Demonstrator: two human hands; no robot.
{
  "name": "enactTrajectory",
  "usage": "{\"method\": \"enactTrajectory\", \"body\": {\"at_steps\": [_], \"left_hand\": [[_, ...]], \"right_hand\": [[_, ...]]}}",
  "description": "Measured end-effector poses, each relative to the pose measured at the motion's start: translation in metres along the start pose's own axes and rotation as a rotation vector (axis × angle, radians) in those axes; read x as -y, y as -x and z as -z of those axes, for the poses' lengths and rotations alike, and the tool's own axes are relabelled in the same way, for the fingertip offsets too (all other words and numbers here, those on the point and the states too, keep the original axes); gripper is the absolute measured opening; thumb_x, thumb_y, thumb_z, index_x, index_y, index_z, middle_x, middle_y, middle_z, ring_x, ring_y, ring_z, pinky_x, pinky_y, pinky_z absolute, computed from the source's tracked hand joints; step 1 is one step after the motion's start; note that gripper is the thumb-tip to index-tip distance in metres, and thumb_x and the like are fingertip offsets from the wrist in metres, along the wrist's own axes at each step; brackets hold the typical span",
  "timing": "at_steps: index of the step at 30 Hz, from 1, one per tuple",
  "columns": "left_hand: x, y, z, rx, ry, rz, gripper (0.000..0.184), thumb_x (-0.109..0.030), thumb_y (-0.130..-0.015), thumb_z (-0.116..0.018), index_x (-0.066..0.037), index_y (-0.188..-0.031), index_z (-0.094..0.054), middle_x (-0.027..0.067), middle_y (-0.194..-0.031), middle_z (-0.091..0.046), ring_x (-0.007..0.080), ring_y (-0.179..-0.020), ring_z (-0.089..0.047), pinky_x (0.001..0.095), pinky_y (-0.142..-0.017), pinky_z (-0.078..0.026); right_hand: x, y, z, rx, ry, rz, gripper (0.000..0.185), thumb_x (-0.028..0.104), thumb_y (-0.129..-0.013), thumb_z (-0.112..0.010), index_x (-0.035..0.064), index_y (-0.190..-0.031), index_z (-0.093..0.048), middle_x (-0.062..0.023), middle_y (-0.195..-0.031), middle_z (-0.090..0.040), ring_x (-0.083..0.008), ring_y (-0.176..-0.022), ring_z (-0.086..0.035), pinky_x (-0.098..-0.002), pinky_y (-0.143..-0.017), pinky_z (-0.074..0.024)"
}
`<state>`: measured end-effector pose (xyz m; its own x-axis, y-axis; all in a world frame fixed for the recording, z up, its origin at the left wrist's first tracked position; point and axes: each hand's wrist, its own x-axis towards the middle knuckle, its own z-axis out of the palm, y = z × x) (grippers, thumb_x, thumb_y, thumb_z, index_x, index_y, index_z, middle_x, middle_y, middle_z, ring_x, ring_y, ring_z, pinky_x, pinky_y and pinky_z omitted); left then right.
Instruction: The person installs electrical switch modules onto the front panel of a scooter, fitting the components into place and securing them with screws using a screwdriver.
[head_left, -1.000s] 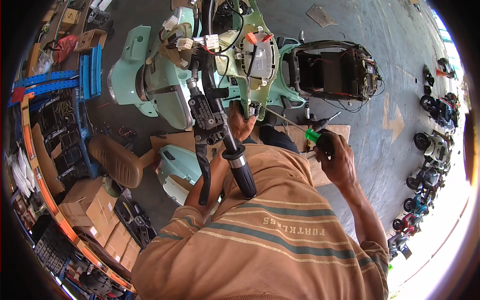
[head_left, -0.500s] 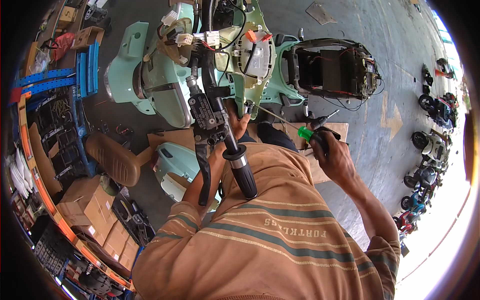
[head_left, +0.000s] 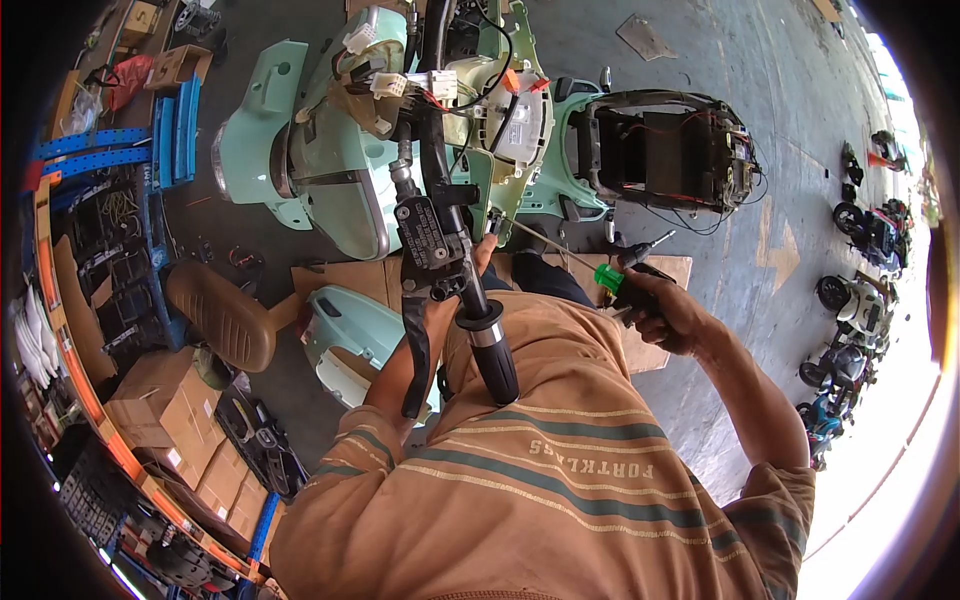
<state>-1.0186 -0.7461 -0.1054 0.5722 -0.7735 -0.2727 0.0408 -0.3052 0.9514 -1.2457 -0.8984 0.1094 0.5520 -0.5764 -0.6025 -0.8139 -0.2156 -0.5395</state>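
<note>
My right hand (head_left: 665, 315) is wrapped round the black and green handle of a screwdriver (head_left: 608, 278). Its long shaft slants up and left, and the tip is at a small metal part on the lower end of a light-green handlebar cover (head_left: 508, 190). At that same end, my left hand (head_left: 486, 254) holds the cover, its thumb beside the metal part; the other fingers are mostly hidden behind the handlebar. The scooter's handlebar (head_left: 474, 300), with black grip and brake lever, crosses in front of my left forearm.
The stripped mint-green scooter (head_left: 345, 185) spreads ahead, with loose wiring connectors. A drill-like tool (head_left: 645, 250) lies by my right hand, over cardboard (head_left: 640, 345). A brown seat (head_left: 225, 318), a green body panel (head_left: 350, 335) and boxes (head_left: 165, 405) are at left. Parked scooters (head_left: 860, 310) line the right.
My right hand and the screwdriver handle have shifted slightly down, and the hand's grip has turned. The tip remains at the cover's end. The view has moved a little.
</note>
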Motion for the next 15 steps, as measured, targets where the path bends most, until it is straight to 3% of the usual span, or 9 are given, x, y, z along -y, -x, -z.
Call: {"method": "enactTrajectory", "body": {"at_steps": [2,4,5,6,8,9,12,14,15], "left_hand": [[-0.029,-0.003,0.008,0.01,-0.022,0.0,0.043,-0.018,-0.069,-0.062,0.004,-0.105,-0.052,0.0235,-0.095,-0.054,0.0411,-0.086,-0.052,0.0465,-0.081,-0.044],[-0.044,-0.003,0.01,-0.006,-0.15,-0.139,0.04,-0.015,-0.068,-0.062,0.004,-0.102,-0.053,0.0221,-0.092,-0.054,0.0392,-0.083,-0.053,0.0451,-0.078,-0.045],[-0.041,-0.003,0.008,-0.031,-0.189,-0.191,0.039,-0.014,-0.068,-0.062,0.003,-0.101,-0.053,0.0213,-0.09,-0.055,0.0382,-0.081,-0.053,0.0444,-0.077,-0.045],[-0.039,-0.003,0.006,-0.059,-0.23,-0.243,0.038,-0.013,-0.067,-0.062,0.003,-0.1,-0.053,0.0206,-0.089,-0.055,0.0373,-0.08,-0.054,0.0437,-0.075,-0.045],[-0.034,0.0,0.005,0.006,0.007,-0.013,0.037,-0.013,-0.067,-0.062,0.003,-0.099,-0.053,0.0201,-0.089,-0.055,0.0366,-0.08,-0.054,0.0434,-0.075,-0.045],[-0.031,-0.001,0.005,0.024,0.085,0.063,0.036,-0.013,-0.067,-0.062,0.003,-0.098,-0.053,0.0199,-0.089,-0.055,0.0364,-0.08,-0.054,0.0434,-0.075,-0.045],[-0.022,-0.006,0.004,0.032,-0.01,0.01,0.036,-0.013,-0.067,-0.062,0.003,-0.098,-0.053,0.0192,-0.089,-0.056,0.0366,-0.08,-0.054,0.0437,-0.076,-0.045],[-0.02,-0.012,0.003,-0.105,-0.094,-0.195,0.038,-0.015,-0.066,-0.063,0.003,-0.099,-0.053,0.0199,-0.089,-0.055,0.0383,-0.081,-0.053,0.0445,-0.077,-0.045],[-0.02,-0.009,0.003,-0.104,-0.097,-0.189,0.038,-0.015,-0.066,-0.063,0.003,-0.099,-0.053,0.0199,-0.089,-0.055,0.0383,-0.081,-0.053,0.0445,-0.077,-0.045]], "right_hand": [[0.006,-0.007,0.005,0.122,-0.226,-0.265,0.035,0.035,-0.095,-0.062,0.0016,-0.102,-0.055,-0.0087,-0.069,-0.058,-0.0208,-0.052,-0.054,-0.0341,-0.048,-0.0454],[0.009,-0.011,0.007,0.237,-0.455,-0.537,0.037,0.038,-0.096,-0.059,0.0018,-0.104,-0.056,-0.0058,-0.07,-0.057,-0.0148,-0.053,-0.052,-0.0303,-0.046,-0.0432],[0.001,0.0,-0.003,-0.073,0.228,0.041,0.039,0.036,-0.095,-0.06,0.0,-0.11,-0.054,-0.017,-0.077,-0.063,-0.0261,-0.067,-0.063,-0.0394,-0.052,-0.0495],[0.001,0.002,-0.004,-0.071,0.229,0.041,0.039,0.036,-0.095,-0.06,0.0,-0.11,-0.054,-0.017,-0.077,-0.063,-0.0261,-0.067,-0.063,-0.0394,-0.052,-0.0495],[0.01,0.005,-0.004,-0.161,0.521,0.295,0.04,0.035,-0.094,-0.062,-0.0008,-0.11,-0.053,-0.0242,-0.079,-0.063,-0.0364,-0.067,-0.065,-0.0455,-0.056,-0.0516],[0.014,0.002,-0.003,-0.086,0.381,0.173,0.044,0.04,-0.095,-0.06,-0.0015,-0.109,-0.054,-0.0181,-0.072,-0.062,-0.0311,-0.052,-0.061,-0.0438,-0.051,-0.0507],[0.014,-0.003,0.005,-0.063,0.287,0.053,0.044,0.042,-0.096,-0.058,-0.001,-0.106,-0.053,-0.0166,-0.072,-0.063,-0.0301,-0.054,-0.062,-0.0438,-0.052,-0.0505],[0.013,-0.01,0.011,-0.035,0.198,-0.054,0.045,0.043,-0.096,-0.057,-0.0006,-0.104,-0.052,-0.0152,-0.073,-0.064,-0.029,-0.056,-0.062,-0.0437,-0.053,-0.0504],[0.013,-0.011,0.012,-0.015,0.151,-0.112,0.045,0.044,-0.097,-0.056,-0.0004,-0.102,-0.052,-0.0144,-0.073,-0.064,-0.0285,-0.057,-0.063,-0.0437,-0.053,-0.0503]]}}
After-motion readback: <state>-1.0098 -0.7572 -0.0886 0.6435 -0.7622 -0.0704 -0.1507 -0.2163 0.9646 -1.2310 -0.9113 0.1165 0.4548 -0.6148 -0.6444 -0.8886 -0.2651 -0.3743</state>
